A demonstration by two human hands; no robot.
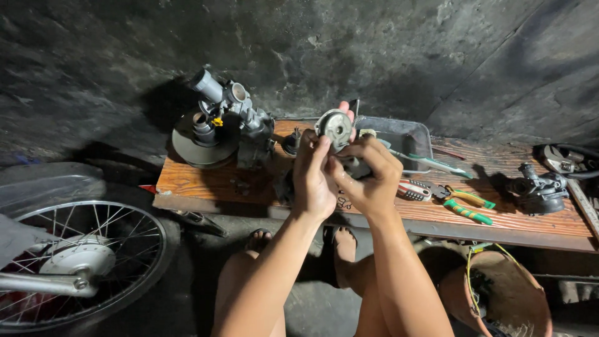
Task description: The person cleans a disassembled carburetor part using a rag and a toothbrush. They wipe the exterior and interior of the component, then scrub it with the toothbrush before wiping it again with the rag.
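Both of my hands are raised together above the wooden table (pixel 199 181), closed around a small grey metal part (pixel 335 128) with a round, disc-like face. My left hand (pixel 314 178) wraps its grip on the part from the left, fingertips pressing at the disc's lower edge. My right hand (pixel 371 175) curls its grip on the lower body of the same part from the right, with one finger reaching up behind the disc. The part is off the table, held just in front of a grey metal tray (pixel 409 134) at the table's far edge.

To the left on the table stands a larger carburetor assembly (pixel 234 115) resting on a round disc. To the right of my hands lie a screwdriver with a striped handle (pixel 415 190) and green-and-yellow pliers (pixel 468 206), and further right a dark metal housing (pixel 536 190). A spoked wheel (pixel 78 262) sits on the floor at lower left, and a brown pot (pixel 511 293) at lower right.
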